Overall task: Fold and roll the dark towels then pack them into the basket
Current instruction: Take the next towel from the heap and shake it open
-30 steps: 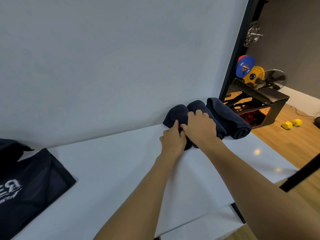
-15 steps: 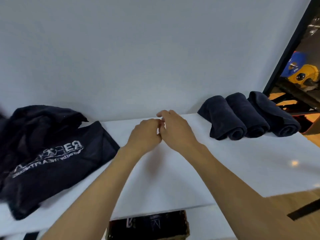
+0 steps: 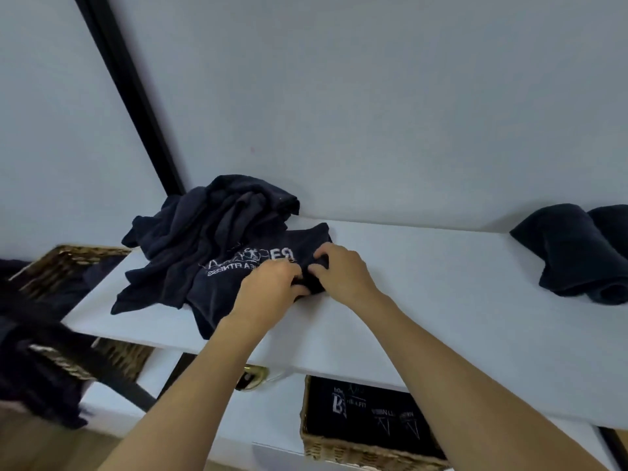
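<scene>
Left hand and right hand pinched a printed dark towel's edge on the white table. Rolled towels lay well apart.

Mirrored white print on the dark towel at the counter's left end reads "ER" over what looks like "EA FITNESS"; towels in the basket below its front edge show "HEA FIT".

The left hand and right hand are bare, forearms bare apparently to the elbows.
</scene>
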Available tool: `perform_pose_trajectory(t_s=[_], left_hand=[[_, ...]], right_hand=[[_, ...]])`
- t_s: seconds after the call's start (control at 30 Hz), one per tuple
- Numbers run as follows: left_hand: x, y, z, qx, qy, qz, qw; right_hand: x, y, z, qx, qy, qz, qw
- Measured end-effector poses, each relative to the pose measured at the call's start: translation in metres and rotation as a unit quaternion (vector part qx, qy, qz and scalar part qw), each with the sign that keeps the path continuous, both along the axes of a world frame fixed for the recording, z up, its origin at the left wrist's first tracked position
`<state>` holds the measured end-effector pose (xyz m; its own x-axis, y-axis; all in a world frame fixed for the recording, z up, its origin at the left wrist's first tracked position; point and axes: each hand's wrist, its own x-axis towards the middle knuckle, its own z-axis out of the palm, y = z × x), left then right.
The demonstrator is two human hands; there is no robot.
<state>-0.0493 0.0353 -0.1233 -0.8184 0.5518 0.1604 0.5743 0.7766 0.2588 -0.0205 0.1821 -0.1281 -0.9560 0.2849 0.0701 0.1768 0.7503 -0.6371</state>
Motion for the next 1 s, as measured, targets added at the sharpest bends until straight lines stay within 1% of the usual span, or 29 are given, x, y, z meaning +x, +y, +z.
perform_pose_trajectory(t_s=[0.07,0.2,0.3,0.37,0.43,0.5,0.57,0.67,0.73,0.77,0.8,0.83,0.87,0.93,0.97,1.0], left_hand=[[-0.002,-0.007,0.010,0.085,-0.043,-0.017,0.995],[-0.001,-0.007,0.051,0.218,-0.038,-0.040,0.974],[0.004,0.007,0.091,0.292,-0.047,-0.057,0.954],[0.006,0.019,0.116,0.337,-0.068,-0.061,0.937],[0.004,0.032,0.134,0.376,-0.061,-0.055,0.923],[0.001,0.043,0.147,0.406,-0.036,-0.048,0.912],[-0.002,0.053,0.158,0.446,-0.031,-0.044,0.894],[-0.005,0.066,0.178,0.508,-0.040,-0.051,0.859],[-0.006,0.074,0.191,0.525,-0.058,-0.065,0.847],[-0.006,0.079,0.197,0.521,-0.065,-0.081,0.847],[-0.005,0.083,0.202,0.510,-0.070,-0.101,0.852],[-0.002,0.088,0.206,0.493,-0.074,-0.126,0.858],[0.001,0.094,0.210,0.472,-0.078,-0.150,0.865],[0.011,0.105,0.215,0.424,-0.083,-0.195,0.881],[0.017,0.109,0.216,0.396,-0.086,-0.215,0.888],[0.023,0.114,0.217,0.373,-0.089,-0.234,0.894]], right_hand=[[0.003,0.001,0.015,-0.019,0.041,-0.015,0.999],[0.015,0.015,0.059,-0.023,0.120,-0.038,0.992],[0.026,0.027,0.100,-0.049,0.170,-0.055,0.983],[0.036,0.037,0.126,-0.049,0.197,-0.067,0.977],[0.045,0.048,0.147,-0.046,0.212,-0.068,0.974],[0.053,0.063,0.159,-0.023,0.205,-0.075,0.976],[0.061,0.083,0.167,0.029,0.177,-0.101,0.978],[0.079,0.115,0.175,0.109,0.101,-0.147,0.978],[0.090,0.132,0.175,0.148,0.023,-0.167,0.974],[0.095,0.139,0.175,0.174,-0.017,-0.175,0.969],[0.098,0.143,0.175,0.196,-0.045,-0.178,0.963],[0.101,0.145,0.176,0.201,-0.044,-0.172,0.963],[0.102,0.145,0.177,0.178,-0.012,-0.151,0.972],[0.105,0.129,0.188,0.060,0.110,-0.066,0.990],[0.105,0.117,0.195,0.000,0.166,-0.022,0.986],[0.103,0.109,0.202,-0.028,0.202,0.008,0.979]])
